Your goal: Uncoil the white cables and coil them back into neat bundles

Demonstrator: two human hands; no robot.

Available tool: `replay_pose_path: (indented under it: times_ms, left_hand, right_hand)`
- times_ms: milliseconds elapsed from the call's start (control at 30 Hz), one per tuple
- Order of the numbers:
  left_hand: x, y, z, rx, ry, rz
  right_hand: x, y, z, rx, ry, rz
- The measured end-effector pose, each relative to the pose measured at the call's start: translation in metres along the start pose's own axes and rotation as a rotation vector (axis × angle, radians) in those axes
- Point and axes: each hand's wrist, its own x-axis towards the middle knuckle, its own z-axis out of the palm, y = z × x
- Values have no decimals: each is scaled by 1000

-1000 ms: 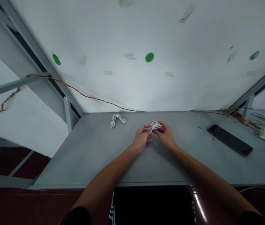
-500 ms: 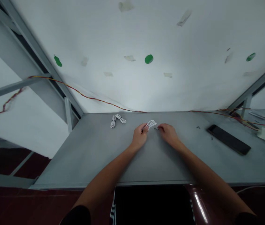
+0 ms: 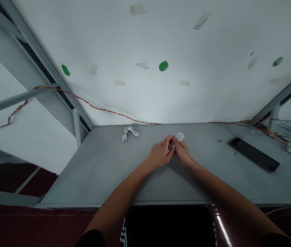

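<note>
A white coiled cable (image 3: 180,137) is held between my two hands over the middle of the grey table. My left hand (image 3: 161,153) is closed around one end of the coil, its fingertips meeting those of the other hand. My right hand (image 3: 183,153) pinches the coil from the right, and the cable's loop sticks out above its fingers. Whether a small dark tie is also in the fingers is hidden. Farther left, another bundle of white cable (image 3: 130,132), bound in two folded parts, lies on the table.
A black phone-like slab (image 3: 254,154) lies at the right, with small dark bits (image 3: 219,140) beside it. Red and yellow twisted wires (image 3: 104,109) run along the white back panel (image 3: 212,96). Metal frame bars (image 3: 77,127) stand at the left.
My hands have come together. The left one moved right with the cable, and my right hand, which had a small dark strip at its fingertips, now grips the coil too.
</note>
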Motion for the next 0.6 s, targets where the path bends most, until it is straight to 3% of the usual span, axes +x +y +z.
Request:
replay_pose_path:
  times_ms: [67, 100, 167, 200, 300, 500, 600]
  left_hand:
    - [10, -1, -25, 446, 126, 121]
    - [17, -4, -39, 638, 230, 98]
    - [28, -13, -65, 947, 425, -61]
    - [33, -18, -76, 1051, 470, -175]
    - [35, -28, -88, 1218, 397, -361]
    - [20, -20, -64, 1342, 174, -267]
    - [20, -14, -66, 1302, 157, -248]
  right_hand:
    - [8, -2, -9, 17, 78, -43]
    - [12, -3, -14, 29, 106, -52]
    - [17, -4, -22, 57, 144, -43]
    - [18, -4, -25, 71, 155, -35]
    - [19, -2, -28, 81, 151, -8]
    - [17, 1, -27, 56, 111, 33]
    - [16, -1, -27, 57, 119, 58]
